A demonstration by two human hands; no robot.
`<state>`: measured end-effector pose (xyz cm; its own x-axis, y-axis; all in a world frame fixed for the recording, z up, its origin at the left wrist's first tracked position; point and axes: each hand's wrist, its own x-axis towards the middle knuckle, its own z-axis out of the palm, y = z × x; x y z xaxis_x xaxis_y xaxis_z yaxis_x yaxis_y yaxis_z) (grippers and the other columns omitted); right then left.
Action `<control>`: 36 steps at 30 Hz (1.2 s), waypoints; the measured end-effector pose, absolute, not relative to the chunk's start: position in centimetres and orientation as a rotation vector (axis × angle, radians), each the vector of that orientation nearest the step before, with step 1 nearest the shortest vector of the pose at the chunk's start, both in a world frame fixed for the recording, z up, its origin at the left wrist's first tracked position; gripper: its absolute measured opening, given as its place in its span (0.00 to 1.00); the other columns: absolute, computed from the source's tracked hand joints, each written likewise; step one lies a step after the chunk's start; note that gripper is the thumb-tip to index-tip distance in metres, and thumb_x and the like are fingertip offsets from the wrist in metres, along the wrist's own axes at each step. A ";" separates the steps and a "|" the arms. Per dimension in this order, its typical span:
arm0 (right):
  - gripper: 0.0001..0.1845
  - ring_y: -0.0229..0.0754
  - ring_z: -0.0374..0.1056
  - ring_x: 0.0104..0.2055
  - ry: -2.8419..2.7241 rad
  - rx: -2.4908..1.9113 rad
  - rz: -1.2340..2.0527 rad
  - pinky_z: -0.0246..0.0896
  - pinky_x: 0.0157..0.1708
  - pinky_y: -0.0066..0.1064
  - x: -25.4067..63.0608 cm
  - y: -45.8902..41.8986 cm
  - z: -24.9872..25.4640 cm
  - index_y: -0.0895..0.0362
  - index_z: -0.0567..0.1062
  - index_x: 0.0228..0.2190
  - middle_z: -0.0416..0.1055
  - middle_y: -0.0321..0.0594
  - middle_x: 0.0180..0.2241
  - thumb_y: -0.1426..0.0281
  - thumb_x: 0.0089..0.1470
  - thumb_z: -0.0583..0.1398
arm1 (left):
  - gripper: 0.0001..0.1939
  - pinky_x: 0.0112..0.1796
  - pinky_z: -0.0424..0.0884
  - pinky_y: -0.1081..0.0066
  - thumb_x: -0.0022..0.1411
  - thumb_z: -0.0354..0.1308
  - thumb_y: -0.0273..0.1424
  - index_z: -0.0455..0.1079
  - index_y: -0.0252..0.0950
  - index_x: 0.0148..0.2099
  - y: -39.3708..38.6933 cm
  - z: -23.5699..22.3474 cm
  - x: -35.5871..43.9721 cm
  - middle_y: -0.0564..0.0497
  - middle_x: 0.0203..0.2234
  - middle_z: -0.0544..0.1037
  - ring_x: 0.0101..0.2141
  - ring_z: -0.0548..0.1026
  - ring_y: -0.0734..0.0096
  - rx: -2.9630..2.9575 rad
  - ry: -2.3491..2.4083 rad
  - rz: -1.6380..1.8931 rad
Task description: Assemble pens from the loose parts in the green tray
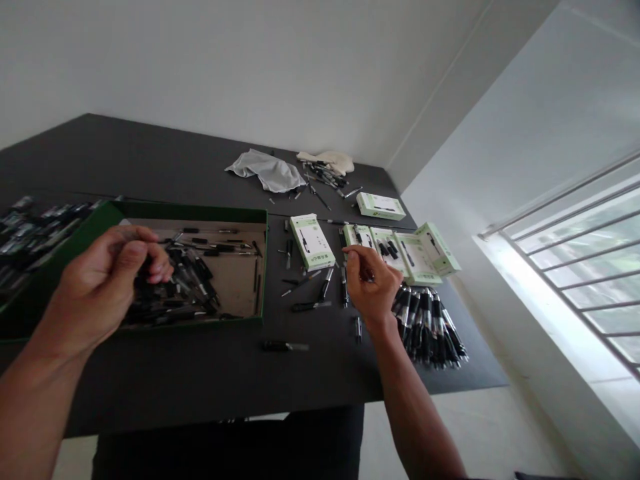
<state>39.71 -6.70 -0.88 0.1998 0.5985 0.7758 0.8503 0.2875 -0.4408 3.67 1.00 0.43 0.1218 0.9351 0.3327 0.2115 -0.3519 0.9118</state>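
My left hand (113, 277) hovers over the left part of a green-rimmed box (265, 267), its fingers curled together. Whatever it may hold is hidden. In that box lies a heap of black and clear pens (193, 277), with loose pen parts along the far side. My right hand (373, 283) is closed, thumb against fingers, just in front of an opened-out green and white carton (417, 263); I cannot make out anything in its grip. Small black parts (387, 249) lie on that carton. Beside my right wrist is a fanned stack of black pens (427, 327).
Between the hands stand a closed pen carton (314, 240) and several scattered pens, one pen (285, 346) nearest me. Further back are another carton (381, 206), a grey cloth (265, 170) and a pile of pens (325, 175). More pens (45, 230) fill the far left. A barred window (585, 260) is at right.
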 end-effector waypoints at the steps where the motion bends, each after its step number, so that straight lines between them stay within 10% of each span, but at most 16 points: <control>1: 0.11 0.32 0.63 0.19 -1.494 -1.410 -0.296 0.58 0.24 0.26 39.6 -6.7 -0.9 0.56 0.83 0.35 0.71 0.31 0.20 0.70 0.66 0.60 | 0.14 0.35 0.67 0.64 0.74 0.60 0.46 0.67 0.42 0.48 1.0 0.5 3.6 0.58 0.24 0.70 0.28 0.68 0.70 1.641 1.090 1.276; 22: 0.10 0.33 0.62 0.17 -1.544 -1.417 -0.458 0.58 0.22 0.26 39.7 -5.9 -1.5 0.57 0.84 0.35 0.74 0.32 0.20 0.71 0.63 0.61 | 0.15 0.34 0.63 0.67 0.77 0.52 0.47 0.64 0.41 0.45 3.3 3.7 2.6 0.56 0.27 0.66 0.28 0.65 0.70 1.815 0.717 1.122; 30: 0.10 0.42 0.75 0.37 -2.286 -1.097 0.090 0.68 0.37 0.32 28.4 -3.8 3.1 0.56 0.82 0.39 0.81 0.41 0.33 0.73 0.67 0.59 | 0.08 0.29 0.62 0.71 0.76 0.52 0.38 0.62 0.41 0.43 4.5 1.7 2.1 0.59 0.26 0.61 0.26 0.61 0.73 1.704 0.739 1.238; 36: 0.06 0.40 0.74 0.29 -2.454 -1.341 0.382 0.57 0.29 0.29 22.0 2.8 2.6 0.56 0.85 0.35 0.81 0.42 0.30 0.72 0.62 0.66 | 0.04 0.23 0.54 0.73 0.73 0.49 0.32 0.61 0.40 0.42 4.4 1.1 1.4 0.61 0.23 0.57 0.21 0.55 0.76 1.684 0.793 1.220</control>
